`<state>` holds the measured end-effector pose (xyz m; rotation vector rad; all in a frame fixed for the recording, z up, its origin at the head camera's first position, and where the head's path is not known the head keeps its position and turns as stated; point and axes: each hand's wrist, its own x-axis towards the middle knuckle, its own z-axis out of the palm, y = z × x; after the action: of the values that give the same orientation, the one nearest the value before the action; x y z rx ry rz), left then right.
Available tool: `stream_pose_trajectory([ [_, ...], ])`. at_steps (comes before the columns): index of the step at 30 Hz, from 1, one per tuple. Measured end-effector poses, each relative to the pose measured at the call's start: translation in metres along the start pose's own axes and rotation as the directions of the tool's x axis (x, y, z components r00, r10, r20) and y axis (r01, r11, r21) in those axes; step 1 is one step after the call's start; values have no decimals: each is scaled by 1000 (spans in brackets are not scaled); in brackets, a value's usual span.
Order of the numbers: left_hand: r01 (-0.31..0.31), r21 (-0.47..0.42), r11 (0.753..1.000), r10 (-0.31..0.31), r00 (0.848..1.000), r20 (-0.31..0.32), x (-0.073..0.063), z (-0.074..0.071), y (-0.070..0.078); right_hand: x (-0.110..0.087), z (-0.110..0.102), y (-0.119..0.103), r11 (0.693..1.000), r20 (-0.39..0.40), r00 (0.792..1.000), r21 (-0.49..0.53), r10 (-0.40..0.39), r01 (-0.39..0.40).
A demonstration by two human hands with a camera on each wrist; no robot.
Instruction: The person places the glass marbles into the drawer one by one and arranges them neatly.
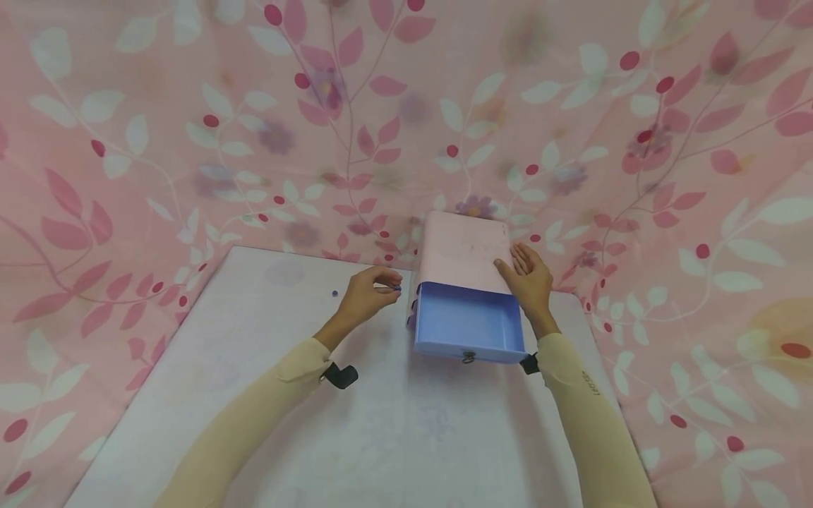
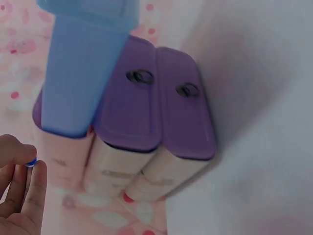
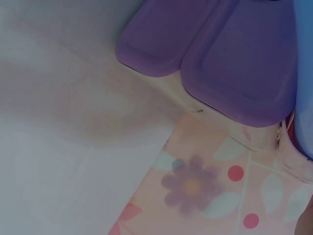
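A pink drawer cabinet [image 1: 466,243] stands at the back of the table, its top blue drawer [image 1: 470,321] pulled out with a ring handle on the front. Inside, the visible part of that drawer holds nothing. My left hand [image 1: 370,291], just left of the cabinet, pinches a small blue bead-like piece [image 2: 31,162] between thumb and fingertips. A similar small blue piece [image 1: 334,293] lies on the table left of that hand. My right hand [image 1: 532,282] rests against the cabinet's right side, thumb on the top edge and fingers fairly straight.
Below the pulled-out drawer, two purple drawers [image 2: 129,107] with ring pulls sit closed. The white table [image 1: 267,395] extends in front and to the left. Pink floral cloth [image 1: 356,141] hangs behind the table and at both sides.
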<state>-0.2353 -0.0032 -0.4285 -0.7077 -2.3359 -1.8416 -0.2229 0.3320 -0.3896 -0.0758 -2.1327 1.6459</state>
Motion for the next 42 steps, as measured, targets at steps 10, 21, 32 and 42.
stream_pose_trajectory([
  [10, -43, -24, 999, 45, 997, 62, -2, 20, 24, 7, -2, 18, 999, -20, 1000, -36, -8, 7],
  [21, -51, -50, 997, 60, 980, 190, -8, 45, 40, -7, 0, -9, 1000, 0, 1000, -24, 11, -11],
  [32, -184, 54, 981, 151, 917, 370, -12, 64, 46, -5, 0, -8, 1000, 5, 1000, 23, -11, 11],
  [42, -272, 178, 946, 158, 864, 479, -6, 74, 52, -5, 0, -11, 999, -1, 1000, -42, -14, 14],
])
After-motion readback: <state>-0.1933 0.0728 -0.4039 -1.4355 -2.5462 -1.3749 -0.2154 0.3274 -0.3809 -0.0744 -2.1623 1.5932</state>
